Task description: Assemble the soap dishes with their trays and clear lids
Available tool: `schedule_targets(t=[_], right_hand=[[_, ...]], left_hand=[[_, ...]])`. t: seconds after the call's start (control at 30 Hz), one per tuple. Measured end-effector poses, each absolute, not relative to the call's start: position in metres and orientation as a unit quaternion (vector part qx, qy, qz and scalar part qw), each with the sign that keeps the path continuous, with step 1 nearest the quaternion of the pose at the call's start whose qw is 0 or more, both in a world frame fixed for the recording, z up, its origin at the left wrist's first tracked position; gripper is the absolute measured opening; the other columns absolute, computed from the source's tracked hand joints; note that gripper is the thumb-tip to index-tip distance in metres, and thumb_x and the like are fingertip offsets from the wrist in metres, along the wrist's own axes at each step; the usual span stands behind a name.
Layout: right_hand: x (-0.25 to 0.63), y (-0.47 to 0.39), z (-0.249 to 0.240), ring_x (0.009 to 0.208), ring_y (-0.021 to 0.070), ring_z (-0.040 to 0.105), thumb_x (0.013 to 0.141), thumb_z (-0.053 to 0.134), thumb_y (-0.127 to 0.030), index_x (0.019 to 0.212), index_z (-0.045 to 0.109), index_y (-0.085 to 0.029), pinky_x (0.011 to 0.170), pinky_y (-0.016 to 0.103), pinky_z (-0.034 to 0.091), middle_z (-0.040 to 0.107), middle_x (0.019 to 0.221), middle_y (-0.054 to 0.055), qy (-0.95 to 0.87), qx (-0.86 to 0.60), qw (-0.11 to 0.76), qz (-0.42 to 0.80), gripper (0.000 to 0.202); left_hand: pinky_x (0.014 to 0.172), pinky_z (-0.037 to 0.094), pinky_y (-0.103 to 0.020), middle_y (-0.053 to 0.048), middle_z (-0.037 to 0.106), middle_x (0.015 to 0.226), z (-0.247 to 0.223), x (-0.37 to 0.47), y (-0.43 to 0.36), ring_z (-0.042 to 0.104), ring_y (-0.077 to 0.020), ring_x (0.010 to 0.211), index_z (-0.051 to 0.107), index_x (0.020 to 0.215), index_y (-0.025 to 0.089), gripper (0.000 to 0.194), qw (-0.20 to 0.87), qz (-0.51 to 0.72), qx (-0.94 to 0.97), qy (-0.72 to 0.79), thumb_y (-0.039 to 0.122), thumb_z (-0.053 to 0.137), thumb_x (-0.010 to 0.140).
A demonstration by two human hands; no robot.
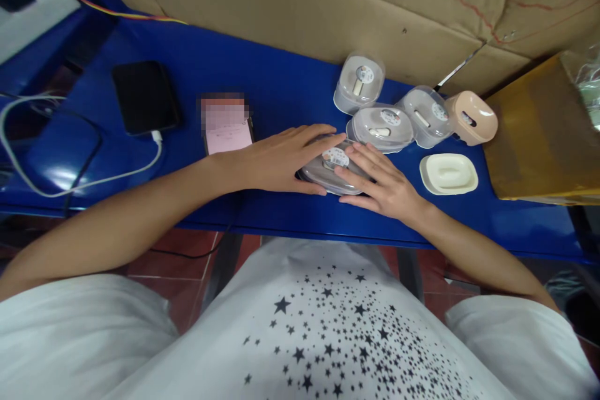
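Observation:
Both hands rest on one clear-lidded oval container (334, 176) near the front edge of the blue table. My left hand (285, 159) lies over its left side, fingers spread, thumb along the near edge. My right hand (382, 184) covers its right side with the fingers stretched out and apart. A round printed sticker shows on the lid between the hands. Just behind stand similar containers with clear lids: one beside my right fingers (391, 125), one farther back (359, 84) and one to the right (424, 119).
A peach container (473, 117) and a cream oval lid (450, 174) lie to the right, beside a taped cardboard box (539, 137). At left are a phone (229, 131), a black device (145, 98) and its white cable (107, 180). Cardboard (281, 6) lines the back.

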State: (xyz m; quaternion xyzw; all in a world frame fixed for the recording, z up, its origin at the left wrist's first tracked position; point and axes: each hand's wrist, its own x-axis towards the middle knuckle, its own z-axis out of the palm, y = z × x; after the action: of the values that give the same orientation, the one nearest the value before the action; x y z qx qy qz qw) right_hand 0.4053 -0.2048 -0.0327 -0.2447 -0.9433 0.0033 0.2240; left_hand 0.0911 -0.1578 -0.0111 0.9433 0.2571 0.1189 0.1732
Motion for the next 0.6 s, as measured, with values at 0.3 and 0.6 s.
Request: schedule_targets(t=[0.3,0.6], right_hand=[[0.406,-0.203,-0.036,0.166,0.0344,0.047,0.103,0.081,-0.039,0.182,0.018,-0.044,0.136,0.066,0.043,0.05,0.178,0.007,-0.941,-0.233,0.246,0.022,0.101],[0.402,-0.197,-0.031,0.168,0.0329,0.043,0.112,0.066,-0.049,0.18,0.035,-0.032,0.137,0.063,0.041,0.051,0.177,0.012,-0.944,-0.242,0.222,0.03,0.076]], left_hand=[[0.128,0.044,-0.056,-0.021,0.047,0.169,-0.011,0.09,-0.156,0.052,-0.04,0.152,0.033,0.177,0.026,0.094,0.197,0.144,0.934,0.262,0.069,0.07,0.103],[0.128,0.044,-0.057,-0.021,0.049,0.168,-0.008,0.09,-0.154,0.053,-0.0415,0.152,0.036,0.176,0.026,0.097,0.21,0.125,0.925,0.291,0.078,0.067,0.101]])
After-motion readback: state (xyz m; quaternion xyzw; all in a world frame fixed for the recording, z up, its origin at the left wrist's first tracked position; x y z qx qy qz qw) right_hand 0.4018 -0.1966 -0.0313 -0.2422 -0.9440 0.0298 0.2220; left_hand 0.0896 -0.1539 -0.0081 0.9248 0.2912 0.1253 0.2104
